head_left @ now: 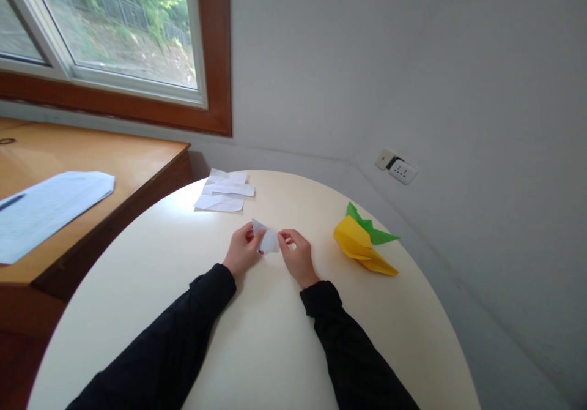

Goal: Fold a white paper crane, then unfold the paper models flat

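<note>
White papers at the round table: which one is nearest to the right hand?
The small piece held in the left hand, beside the right hand; the other white papers lie together near the table's far edge.

Small paper [268, 242]: plain white, greyish in shade. Loose papers [222, 201]: plain white. Rounded folded shape [354, 237]: bright yellow; spiky folded shape [377, 235]: green. Table [259, 336]: cream. Sleeves [167, 333]: solid black, possibly dark navy in poor light. Desk [114, 150]: orange-tan. Window frame [217, 55]: reddish brown. Wall [321, 55]: pale grey.

Left hand [244, 249] and right hand [298, 257] pinching close together, arms [158, 339] stretched forward, angled inward
</note>
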Action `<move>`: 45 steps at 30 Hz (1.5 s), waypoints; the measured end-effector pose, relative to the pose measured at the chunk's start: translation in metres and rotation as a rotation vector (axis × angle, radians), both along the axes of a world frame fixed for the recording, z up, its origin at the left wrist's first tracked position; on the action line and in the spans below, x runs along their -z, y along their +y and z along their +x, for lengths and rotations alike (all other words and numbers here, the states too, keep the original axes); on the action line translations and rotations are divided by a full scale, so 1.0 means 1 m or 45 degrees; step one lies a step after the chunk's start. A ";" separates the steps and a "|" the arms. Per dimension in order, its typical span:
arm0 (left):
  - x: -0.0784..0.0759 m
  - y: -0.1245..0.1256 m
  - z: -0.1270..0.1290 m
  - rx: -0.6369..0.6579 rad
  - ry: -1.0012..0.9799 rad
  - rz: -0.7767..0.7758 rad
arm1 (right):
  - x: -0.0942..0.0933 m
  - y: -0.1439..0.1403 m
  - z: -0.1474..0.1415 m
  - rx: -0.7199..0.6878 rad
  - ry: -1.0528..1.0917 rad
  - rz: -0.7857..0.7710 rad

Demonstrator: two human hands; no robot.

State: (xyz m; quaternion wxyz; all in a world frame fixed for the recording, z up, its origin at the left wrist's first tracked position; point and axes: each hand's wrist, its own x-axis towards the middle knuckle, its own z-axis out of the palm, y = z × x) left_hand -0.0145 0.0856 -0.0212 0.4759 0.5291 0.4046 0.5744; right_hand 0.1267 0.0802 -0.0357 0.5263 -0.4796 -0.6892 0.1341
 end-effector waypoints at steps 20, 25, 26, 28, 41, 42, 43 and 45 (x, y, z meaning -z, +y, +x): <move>0.004 0.002 -0.003 0.055 0.059 0.034 | -0.002 -0.007 -0.005 -0.089 -0.179 0.079; 0.007 0.004 -0.003 0.048 0.080 0.063 | -0.004 -0.007 -0.006 -0.108 -0.168 0.054; 0.007 0.004 -0.003 0.054 0.083 0.071 | -0.004 -0.007 -0.006 -0.113 -0.162 0.055; 0.008 0.005 -0.003 0.070 0.088 0.077 | -0.005 -0.007 -0.006 -0.129 -0.151 0.056; 0.010 0.006 -0.005 0.028 0.154 -0.006 | 0.002 -0.006 -0.005 -0.146 -0.218 0.081; 0.009 0.005 -0.005 0.009 0.160 -0.006 | 0.002 -0.006 -0.005 -0.154 -0.219 0.078; 0.007 0.005 -0.005 -0.009 0.163 -0.002 | 0.002 -0.006 -0.005 -0.159 -0.217 0.074; 0.004 0.003 -0.005 -0.045 0.163 0.009 | 0.000 -0.006 -0.005 -0.162 -0.202 0.065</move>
